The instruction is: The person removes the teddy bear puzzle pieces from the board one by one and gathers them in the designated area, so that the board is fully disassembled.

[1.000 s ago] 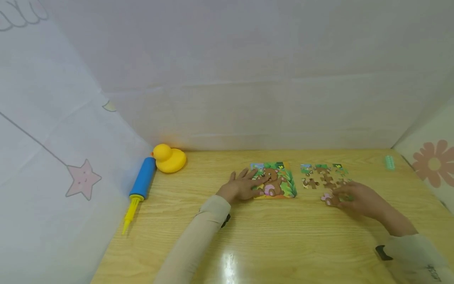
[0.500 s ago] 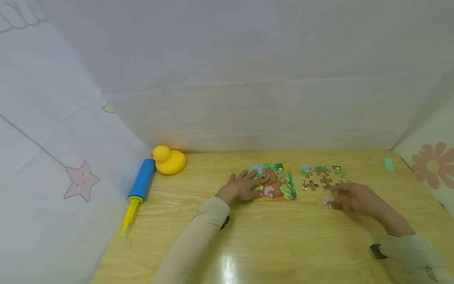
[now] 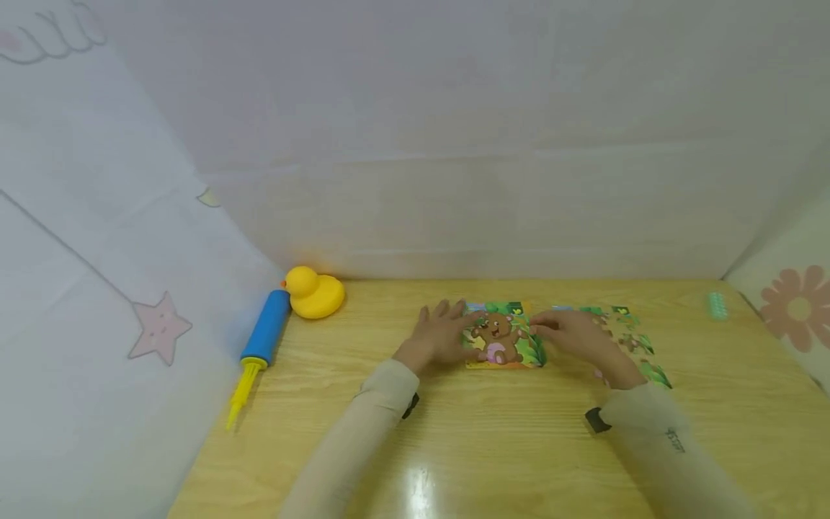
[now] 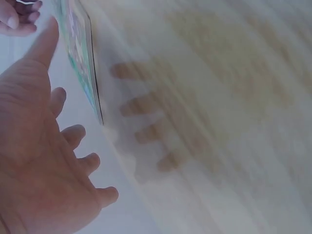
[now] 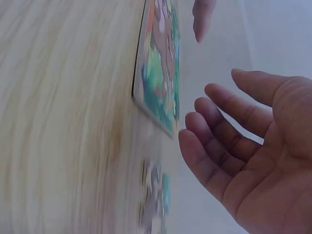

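Note:
A square bear puzzle board (image 3: 498, 342) lies flat on the wooden table, its picture facing up. My left hand (image 3: 437, 337) is at its left edge, with fingers spread and the thumb reaching toward the bear. In the left wrist view, that palm and its spread fingers hold nothing. At the board's right edge is my right hand (image 3: 577, 337), its fingertips close to the printed leaves. The right wrist view shows those fingers (image 5: 229, 117) loosely bent, nothing between them. Loose jigsaw pieces (image 3: 635, 342) lie under and beyond the right hand, partly hidden by it.
A yellow toy duck (image 3: 314, 292) sits at the back left, beside a blue and yellow hand pump (image 3: 266, 331). Near the back right corner lies a small pale green ridged item (image 3: 717, 305). White cloth walls (image 3: 415, 209) stand at the back and sides.
My right hand has moved left from the loose pieces to the board's right edge, uncovering pieces on the right. My left hand has shifted slightly off the board, its fingers more raised.

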A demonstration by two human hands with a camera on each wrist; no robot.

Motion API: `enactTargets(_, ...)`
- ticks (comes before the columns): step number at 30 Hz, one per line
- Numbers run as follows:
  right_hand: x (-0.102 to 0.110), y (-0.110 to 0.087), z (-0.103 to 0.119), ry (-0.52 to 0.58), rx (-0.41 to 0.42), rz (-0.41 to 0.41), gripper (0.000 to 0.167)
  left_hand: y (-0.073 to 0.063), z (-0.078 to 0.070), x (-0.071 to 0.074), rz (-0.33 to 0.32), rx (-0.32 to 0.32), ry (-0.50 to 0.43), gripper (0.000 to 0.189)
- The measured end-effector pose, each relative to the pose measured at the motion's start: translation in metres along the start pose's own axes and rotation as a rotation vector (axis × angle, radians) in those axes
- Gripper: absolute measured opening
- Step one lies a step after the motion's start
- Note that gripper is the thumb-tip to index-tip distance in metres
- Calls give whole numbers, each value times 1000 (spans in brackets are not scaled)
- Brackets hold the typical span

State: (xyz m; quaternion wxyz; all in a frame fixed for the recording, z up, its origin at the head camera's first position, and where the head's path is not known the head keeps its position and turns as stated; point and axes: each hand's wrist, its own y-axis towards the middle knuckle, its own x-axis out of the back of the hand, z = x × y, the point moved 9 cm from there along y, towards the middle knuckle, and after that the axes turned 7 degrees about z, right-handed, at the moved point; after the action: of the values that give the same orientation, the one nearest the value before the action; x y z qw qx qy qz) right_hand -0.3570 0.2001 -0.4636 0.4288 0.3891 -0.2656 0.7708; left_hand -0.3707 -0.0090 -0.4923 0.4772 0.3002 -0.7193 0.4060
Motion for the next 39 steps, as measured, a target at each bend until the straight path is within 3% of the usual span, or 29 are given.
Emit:
enactTargets(7,-21,33,12,107,-17,53,33,0,11,5,56,10,35,91)
enactTargets(17,-42,53,27,112,-66,100,28,3,26,-3,96,37,-7,97)
enactTargets(23,-53,57,29,107,-111,93,24,1,21,-7,105,33,-21,97)
enactTargets(32,-59,54,42,89,-95,98,19,1,20,-10,136,55,11,95)
enactTargets(39,-62,52,48,111,-113,126,18,-2,21,-12,170,66,-47,96)
